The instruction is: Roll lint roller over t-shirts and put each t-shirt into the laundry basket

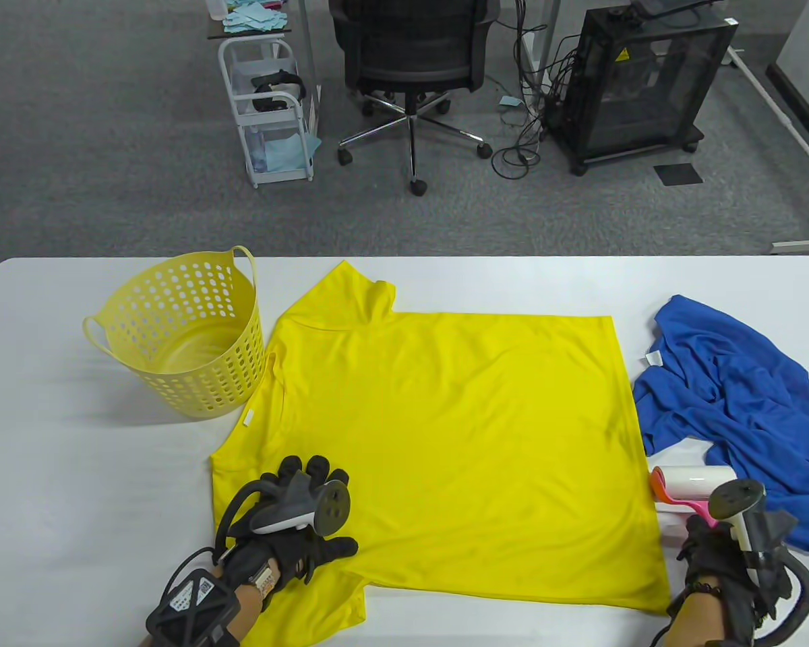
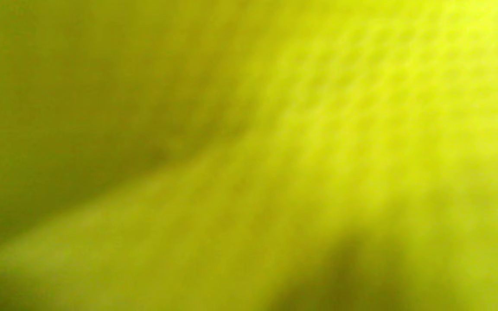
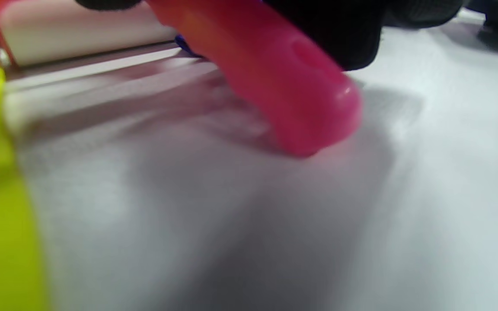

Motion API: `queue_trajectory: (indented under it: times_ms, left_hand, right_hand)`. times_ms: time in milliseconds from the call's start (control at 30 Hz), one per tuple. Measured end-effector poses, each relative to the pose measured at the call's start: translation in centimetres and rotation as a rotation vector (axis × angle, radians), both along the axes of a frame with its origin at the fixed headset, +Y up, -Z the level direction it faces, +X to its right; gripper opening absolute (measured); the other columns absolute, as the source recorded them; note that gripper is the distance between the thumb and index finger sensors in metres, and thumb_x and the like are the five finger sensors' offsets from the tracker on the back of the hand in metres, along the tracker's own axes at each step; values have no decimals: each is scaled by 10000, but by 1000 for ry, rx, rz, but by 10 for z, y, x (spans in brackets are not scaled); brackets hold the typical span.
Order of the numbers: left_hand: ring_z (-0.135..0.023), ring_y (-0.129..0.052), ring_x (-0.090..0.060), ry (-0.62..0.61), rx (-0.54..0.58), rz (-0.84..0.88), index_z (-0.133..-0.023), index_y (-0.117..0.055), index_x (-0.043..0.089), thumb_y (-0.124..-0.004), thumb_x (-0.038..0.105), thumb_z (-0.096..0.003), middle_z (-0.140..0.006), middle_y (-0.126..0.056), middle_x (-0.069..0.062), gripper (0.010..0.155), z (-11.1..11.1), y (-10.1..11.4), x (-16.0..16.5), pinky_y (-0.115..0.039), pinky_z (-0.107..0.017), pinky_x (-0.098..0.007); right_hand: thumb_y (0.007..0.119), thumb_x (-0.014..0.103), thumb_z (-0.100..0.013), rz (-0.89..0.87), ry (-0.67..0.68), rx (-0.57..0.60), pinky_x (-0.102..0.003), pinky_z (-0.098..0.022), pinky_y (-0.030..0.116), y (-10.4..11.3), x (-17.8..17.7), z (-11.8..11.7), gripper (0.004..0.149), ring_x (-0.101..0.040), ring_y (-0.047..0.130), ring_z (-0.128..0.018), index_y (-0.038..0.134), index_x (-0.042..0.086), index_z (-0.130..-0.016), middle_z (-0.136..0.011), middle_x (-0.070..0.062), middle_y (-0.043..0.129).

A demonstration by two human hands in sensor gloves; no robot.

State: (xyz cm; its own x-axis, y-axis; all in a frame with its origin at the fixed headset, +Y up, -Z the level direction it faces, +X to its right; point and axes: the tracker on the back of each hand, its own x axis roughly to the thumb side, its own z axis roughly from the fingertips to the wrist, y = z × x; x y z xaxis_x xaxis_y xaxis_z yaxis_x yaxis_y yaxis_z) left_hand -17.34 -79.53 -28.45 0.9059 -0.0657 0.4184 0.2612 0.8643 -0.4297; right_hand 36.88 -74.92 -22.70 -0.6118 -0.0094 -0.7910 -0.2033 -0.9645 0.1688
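Lint roller (image 1: 686, 486) sits on the counter (image 1: 445, 620) at the yellow t-shirt's (image 1: 458, 431) right edge, right hand (image 1: 718, 566) curled round its pink handle (image 3: 270, 73). Left hand (image 1: 296, 532) lies flat, fingers straight, pinning the shirt's near corner. Looks like rolling hasn't started; next it needs lifting left onto the fabric. Basket (image 1: 182, 330) waits beyond the left hand.

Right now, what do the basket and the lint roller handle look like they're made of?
The laundry basket looks like pale yellow moulded plastic, matte, its wall punched with round holes. The lint roller handle looks like glossy pink plastic, showing a highlight in the right wrist view; the right hand grips it. Its roll looks like white paper.
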Motion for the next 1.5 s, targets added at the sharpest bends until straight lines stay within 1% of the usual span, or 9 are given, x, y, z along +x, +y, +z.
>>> queue_trajectory:
  times_ms: [200, 367, 533, 633, 867, 1133, 1233, 1333, 1500]
  left_hand:
    - [-1029, -255, -576, 7, -8, 2, -1054, -90, 245, -466, 804, -346, -1147, -142, -160, 977, -1, 1, 0, -374, -721, -710]
    - [-1056, -450, -538, 3, 52, 15, -1082, -239, 236, -520, 779, -367, -1172, -345, -149, 941, -5, 19, -1, -437, -723, -688]
    - [-1050, -562, -519, 1, 166, 95, -1081, -376, 230, -569, 742, -362, -1156, -506, -147, 903, -5, 41, -23, -474, -712, -701]
    - [-1079, -453, -543, 11, 90, 55, -1093, -309, 248, -602, 770, -336, -1185, -390, -156, 965, -6, 40, -39, -403, -722, -731]
    - [-1082, -360, -544, 18, 58, -40, -1074, -217, 246, -684, 755, -316, -1176, -279, -149, 1026, -16, 17, -45, -345, -725, -734]
    - [-1033, -478, -493, 117, 102, 43, -1065, -321, 237, -636, 763, -271, -1135, -405, -88, 1003, -31, 9, -53, -445, -726, -676]
    - [-940, -653, -418, 159, 200, 54, -1025, -497, 265, -690, 717, -290, -1043, -597, -45, 884, -36, 15, -49, -567, -696, -612]
    - [-780, -834, -331, 167, 271, 27, -940, -668, 292, -743, 630, -337, -911, -770, -2, 695, -38, 23, -40, -753, -595, -524]
    - [-548, -969, -278, 92, 368, -29, -789, -783, 258, -775, 459, -418, -694, -898, -4, 422, -28, 25, -20, -857, -443, -463]
  right_hand:
    - [623, 660, -418, 51, 61, 150, -667, -665, 522, 21, -16, 5, 850, -499, 620, -943, 349, 167, -1054, -1107, -241, 448]
    - [641, 659, -407, 111, 433, 376, -715, -687, 408, 50, -83, -7, 892, -509, 408, -1031, 236, 196, -1052, -1134, -229, 236]
    - [665, 688, -387, -137, 928, 77, -766, -681, 210, 38, -174, -36, 985, -529, 195, -1068, 100, 219, -1042, -1158, -211, 97]
    - [692, 720, -321, -49, 1013, -187, -783, -672, 193, 14, -214, -45, 1077, -544, 153, -1066, 37, 211, -1008, -1140, -216, 26]
    - [715, 742, -208, 107, 918, -423, -797, -658, 259, -23, -236, -82, 1160, -554, 252, -1063, 49, 183, -977, -1122, -228, 91]
    - [635, 707, -201, 48, 914, -193, -648, -703, 501, -31, -211, -80, 1029, -495, 397, -1038, 219, 256, -1027, -1152, -160, 254]
    - [657, 712, -195, 113, 895, -180, -632, -702, 523, -25, -203, -84, 1011, -414, 507, -1043, 294, 279, -1033, -1156, -89, 371]
    - [607, 755, -160, 226, 693, -308, -754, -687, 329, -22, -183, -85, 1116, -533, 248, -1048, 278, 182, -1060, -1165, -197, 308]
    - [693, 645, -246, 105, 744, -202, -674, -700, 492, -20, -183, -83, 931, -510, 530, -1007, 448, 147, -992, -1071, -220, 518]
